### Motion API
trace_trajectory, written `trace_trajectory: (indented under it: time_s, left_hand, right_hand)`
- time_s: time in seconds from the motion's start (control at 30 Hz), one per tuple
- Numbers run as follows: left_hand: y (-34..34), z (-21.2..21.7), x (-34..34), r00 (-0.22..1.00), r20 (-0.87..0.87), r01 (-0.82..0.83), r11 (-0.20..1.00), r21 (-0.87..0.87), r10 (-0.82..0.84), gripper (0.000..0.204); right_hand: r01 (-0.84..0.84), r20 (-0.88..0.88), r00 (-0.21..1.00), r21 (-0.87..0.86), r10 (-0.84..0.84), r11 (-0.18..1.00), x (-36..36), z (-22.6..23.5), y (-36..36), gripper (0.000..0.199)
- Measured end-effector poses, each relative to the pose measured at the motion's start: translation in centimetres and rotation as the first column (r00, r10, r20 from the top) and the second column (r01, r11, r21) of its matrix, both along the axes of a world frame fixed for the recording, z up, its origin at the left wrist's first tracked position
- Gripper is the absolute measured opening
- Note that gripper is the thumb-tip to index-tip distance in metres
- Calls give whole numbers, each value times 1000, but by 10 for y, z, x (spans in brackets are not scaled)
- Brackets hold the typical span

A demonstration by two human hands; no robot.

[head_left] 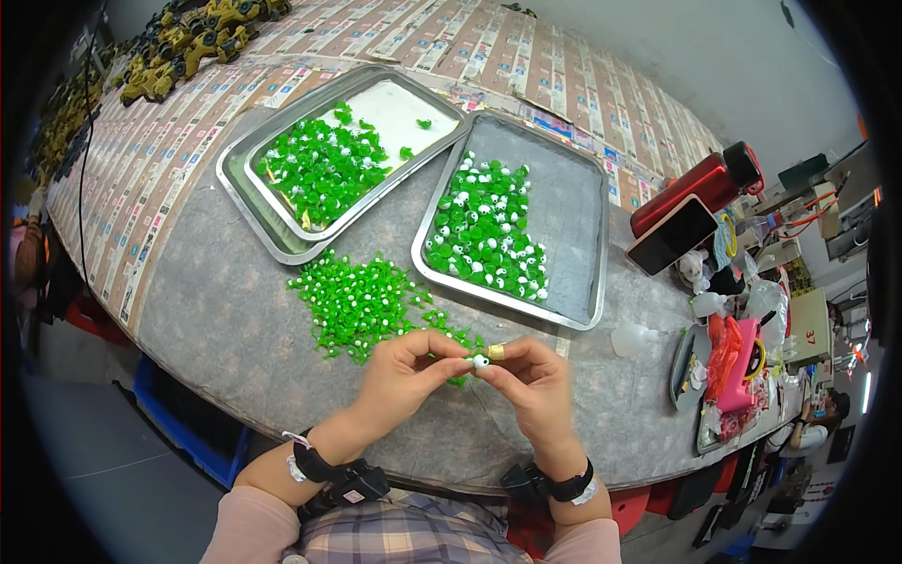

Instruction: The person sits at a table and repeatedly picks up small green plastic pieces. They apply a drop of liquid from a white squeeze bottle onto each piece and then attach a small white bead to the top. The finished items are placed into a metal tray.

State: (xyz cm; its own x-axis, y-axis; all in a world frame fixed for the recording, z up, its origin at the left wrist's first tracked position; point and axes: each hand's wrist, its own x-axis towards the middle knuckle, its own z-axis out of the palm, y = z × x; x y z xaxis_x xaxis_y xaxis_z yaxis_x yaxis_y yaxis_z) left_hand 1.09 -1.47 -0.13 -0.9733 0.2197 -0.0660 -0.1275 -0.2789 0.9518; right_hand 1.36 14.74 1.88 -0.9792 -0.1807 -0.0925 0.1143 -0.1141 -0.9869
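Observation:
Over the near part of the table my left hand (406,372) and my right hand (532,383) meet, thumbs and forefingers pinched. Between their fingertips is a small white ball with a dark spot, like a toy eyeball (481,361); both hands grip it. A yellow wrap (496,352) covers the tip of my right forefinger. Just beyond my left hand lies a loose pile of small green pieces with white dots (352,303). Farther off, a metal tray (575,221) holds green pieces with white balls (484,230).
At the back left, another metal tray (246,193) carries an inner tray of green pieces (324,164). On the right are a red bottle (691,193), a phone (673,235), a translucent container (633,339) and a pink basket (736,362). Yellow toy vehicles (193,47) crowd the far left.

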Motion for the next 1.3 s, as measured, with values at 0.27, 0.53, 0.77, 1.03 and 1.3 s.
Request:
trace_trajectory:
  time_s: [0.27, 0.53, 0.77, 1.03, 1.3]
  left_hand:
    - [-1, 9, -3, 835, -533, -151, 876, -457, -134, 11]
    - [0, 7, -3, 871, -466, -118, 854, -506, -156, 10]
    - [-40, 30, -46, 931, -183, -342, 928, -145, 315, 16]
    - [-51, 43, -59, 844, -315, -475, 878, -60, 434, 29]
    - [4, 13, -1, 985, 78, 165, 972, -169, -154, 20]
  right_hand:
    - [-144, 154, 977, -41, 149, 989, -4, 7, 18, 23]
    - [-139, 194, 970, -38, 144, 990, -3, -3, 17, 23]
    - [192, -260, 962, 404, -89, 894, -22, 6, 43, 11]
    - [-33, -140, 956, 823, 259, 567, -22, 5, 38, 14]
    - [25, -189, 964, 765, 188, 644, -20, -4, 39, 12]
